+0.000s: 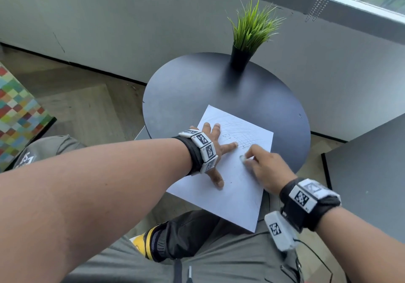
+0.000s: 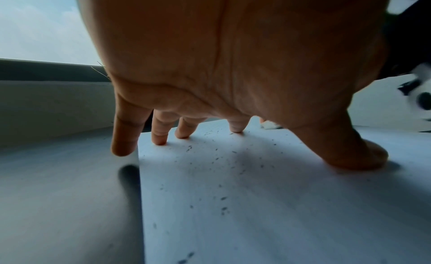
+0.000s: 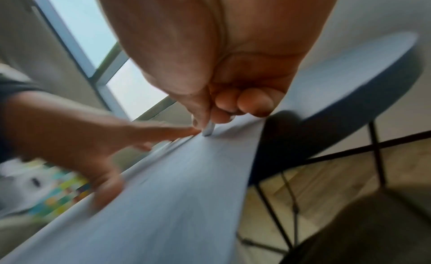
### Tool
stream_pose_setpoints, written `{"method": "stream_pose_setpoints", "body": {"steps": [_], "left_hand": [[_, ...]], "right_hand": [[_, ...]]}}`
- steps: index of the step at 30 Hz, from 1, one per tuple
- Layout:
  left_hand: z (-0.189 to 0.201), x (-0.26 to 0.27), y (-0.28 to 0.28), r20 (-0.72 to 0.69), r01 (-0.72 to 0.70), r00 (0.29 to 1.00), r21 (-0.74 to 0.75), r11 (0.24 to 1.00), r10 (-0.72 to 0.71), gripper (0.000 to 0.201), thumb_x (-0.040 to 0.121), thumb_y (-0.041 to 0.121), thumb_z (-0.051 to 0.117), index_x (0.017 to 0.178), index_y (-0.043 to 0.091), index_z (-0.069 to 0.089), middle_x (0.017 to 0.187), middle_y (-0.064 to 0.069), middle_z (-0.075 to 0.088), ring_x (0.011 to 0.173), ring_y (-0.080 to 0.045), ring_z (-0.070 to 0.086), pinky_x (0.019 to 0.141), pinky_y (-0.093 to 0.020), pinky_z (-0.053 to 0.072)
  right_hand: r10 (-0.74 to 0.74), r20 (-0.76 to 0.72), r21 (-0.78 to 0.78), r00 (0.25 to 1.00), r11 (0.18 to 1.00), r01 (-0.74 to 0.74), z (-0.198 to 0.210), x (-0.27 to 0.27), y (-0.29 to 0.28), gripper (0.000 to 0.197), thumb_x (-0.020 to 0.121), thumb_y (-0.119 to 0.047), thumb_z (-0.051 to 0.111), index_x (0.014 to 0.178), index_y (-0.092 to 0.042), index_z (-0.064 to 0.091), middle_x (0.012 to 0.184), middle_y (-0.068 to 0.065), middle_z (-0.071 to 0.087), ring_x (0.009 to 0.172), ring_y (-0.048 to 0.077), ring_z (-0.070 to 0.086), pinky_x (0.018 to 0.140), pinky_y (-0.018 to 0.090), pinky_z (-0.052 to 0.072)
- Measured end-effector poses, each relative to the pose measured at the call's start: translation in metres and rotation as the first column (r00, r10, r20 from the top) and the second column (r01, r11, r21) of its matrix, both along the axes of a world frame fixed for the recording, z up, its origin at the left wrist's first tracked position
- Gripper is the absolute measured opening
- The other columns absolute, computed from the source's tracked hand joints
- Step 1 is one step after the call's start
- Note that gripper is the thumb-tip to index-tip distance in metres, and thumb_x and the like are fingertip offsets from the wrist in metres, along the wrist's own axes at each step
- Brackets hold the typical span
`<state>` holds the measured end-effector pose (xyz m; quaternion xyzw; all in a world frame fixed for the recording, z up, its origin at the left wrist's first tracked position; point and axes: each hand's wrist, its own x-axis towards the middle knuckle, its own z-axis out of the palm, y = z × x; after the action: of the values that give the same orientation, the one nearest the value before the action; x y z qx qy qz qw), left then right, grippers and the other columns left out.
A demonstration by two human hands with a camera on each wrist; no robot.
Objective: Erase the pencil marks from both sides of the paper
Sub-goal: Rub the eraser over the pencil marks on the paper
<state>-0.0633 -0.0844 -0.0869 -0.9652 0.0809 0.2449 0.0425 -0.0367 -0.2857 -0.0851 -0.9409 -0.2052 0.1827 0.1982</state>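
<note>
One sheet of paper (image 1: 238,186) lay on one round dark table (image 1: 197,85), its near corner hanging over the table edge toward the person's lap. Two hands were on it.

Left hand (image 1: 213,151) was spread flat, fingers straight, pressing the sheet down; in the left wrist view four fingertips (image 2: 159,140) and the thumb touched down, the little finger landing just off the paper's edge on the table.

Right hand (image 1: 266,168) was just right of the left, fingers curled, pinching one small pale eraser (image 1: 242,158) with its tip against the paper, close beside the left index finger. The right wrist view was blurred, but the eraser (image 3: 208,130) showed there between thumb and fingers.

Pencil marks (image 1: 238,133) remained beyond the fingertips of both hands: crossed lines, too many and too faint to count. Dark eraser crumbs (image 2: 224,198) were scattered under the left palm, uncounted.

One potted grass plant (image 1: 247,39) stood at the far table edge, well apart from both hands.
</note>
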Motion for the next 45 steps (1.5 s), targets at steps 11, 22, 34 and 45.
{"method": "stream_pose_setpoints", "body": {"steps": [11, 22, 34, 45], "left_hand": [[0.002, -0.001, 0.000, -0.023, -0.019, 1.000, -0.004, 1.000, 0.019, 0.134, 0.041, 0.096, 0.060, 0.146, 0.057, -0.013, 0.160, -0.017, -0.020, 0.144, -0.051, -0.005, 0.103, -0.072, 0.027], [0.004, -0.003, -0.001, -0.006, -0.019, 1.000, -0.007, 1.000, 0.019, 0.133, 0.043, 0.095, 0.061, 0.147, 0.056, -0.012, 0.160, -0.017, -0.017, 0.144, -0.051, -0.003, 0.100, -0.072, 0.030], [0.006, 0.000, -0.003, -0.055, -0.034, 0.998, -0.014, 0.999, 0.033, 0.135, 0.047, 0.091, 0.066, 0.148, 0.054, -0.015, 0.159, -0.020, -0.024, 0.144, -0.053, -0.012, 0.103, -0.074, 0.029], [0.007, -0.001, -0.001, -0.064, -0.026, 0.998, 0.004, 1.000, 0.026, 0.136, 0.043, 0.093, 0.065, 0.146, 0.057, -0.015, 0.160, -0.017, -0.022, 0.145, -0.050, -0.009, 0.100, -0.075, 0.029]], "right_hand": [[0.079, -0.012, -0.002, 0.997, 0.997, -0.079, 0.001, -0.016, 0.007, 0.019, 0.096, -0.042, 0.054, 0.092, -0.024, 0.053, 0.081, -0.001, 0.064, 0.077, 0.023, 0.058, 0.070, 0.035, 0.049], [0.213, -0.075, 0.023, 0.974, 0.977, -0.212, 0.002, -0.026, 0.005, 0.011, 0.095, -0.037, 0.058, 0.095, -0.026, 0.058, 0.076, -0.011, 0.060, 0.073, 0.012, 0.055, 0.067, 0.029, 0.045], [0.316, -0.128, -0.029, 0.940, 0.946, -0.322, 0.004, -0.020, -0.001, 0.008, 0.095, -0.038, 0.058, 0.099, -0.031, 0.060, 0.082, -0.012, 0.063, 0.079, 0.012, 0.057, 0.074, 0.029, 0.048], [0.326, -0.113, -0.004, 0.939, 0.945, -0.328, 0.003, -0.023, 0.002, 0.010, 0.095, -0.041, 0.059, 0.094, -0.031, 0.057, 0.077, -0.012, 0.060, 0.074, 0.005, 0.054, 0.068, 0.025, 0.044]]}}
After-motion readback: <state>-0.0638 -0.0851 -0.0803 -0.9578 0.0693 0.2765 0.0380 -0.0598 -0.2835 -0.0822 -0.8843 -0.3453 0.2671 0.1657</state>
